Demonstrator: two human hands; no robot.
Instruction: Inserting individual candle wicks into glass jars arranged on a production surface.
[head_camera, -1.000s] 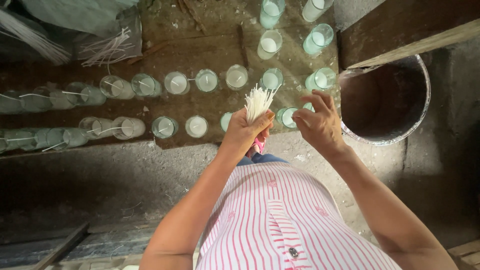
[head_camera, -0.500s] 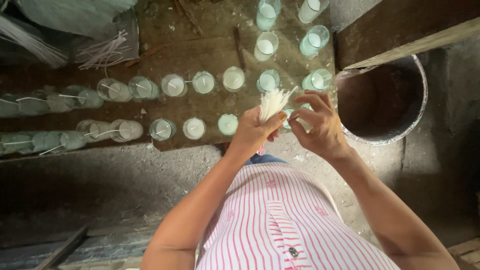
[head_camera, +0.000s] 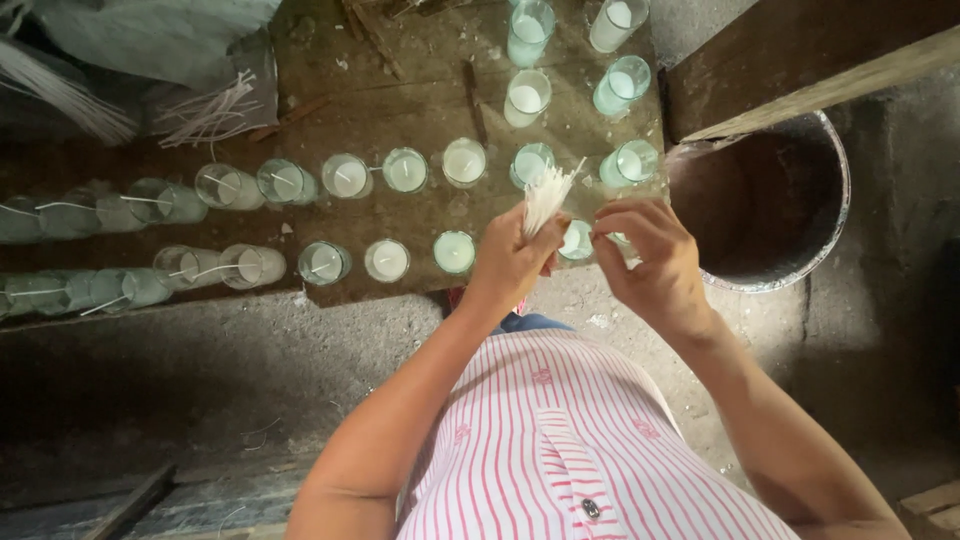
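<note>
Head view, looking straight down. Left hand (head_camera: 515, 260) is closed around a bundle of thin white wicks (head_camera: 546, 196), gripping it near the lower end; the free ends fan upward and tilt slightly to the right. Bundle sits over the near edge of the wooden board (head_camera: 420, 110), just above the row of glasses.

Right hand (head_camera: 648, 255) is just beside the bundle, to its right. Fingers are curled, thumb and forefinger tips drawn close together near the wick tips; cannot tell whether a single wick is pinched between them.

Board carries two long rows of glass candle jars filled with pale wax. Far row (head_camera: 405, 170): jars toward the left have wicks lying across their rims. Near row (head_camera: 385, 260): same pattern, wicks in the left-hand jars, the wax-filled jar (head_camera: 454, 252) just left of the left hand shows a plain surface. Further jars (head_camera: 527, 97) stand in a cluster at the top right of the board.

Loose wicks (head_camera: 210, 112) lie in a heap at the upper left of the board. A round metal bucket (head_camera: 835, 235), dark inside, stands at right on the concrete floor (head_camera: 200, 380). Person wears a red-and-white striped shirt (head_camera: 560, 440).
</note>
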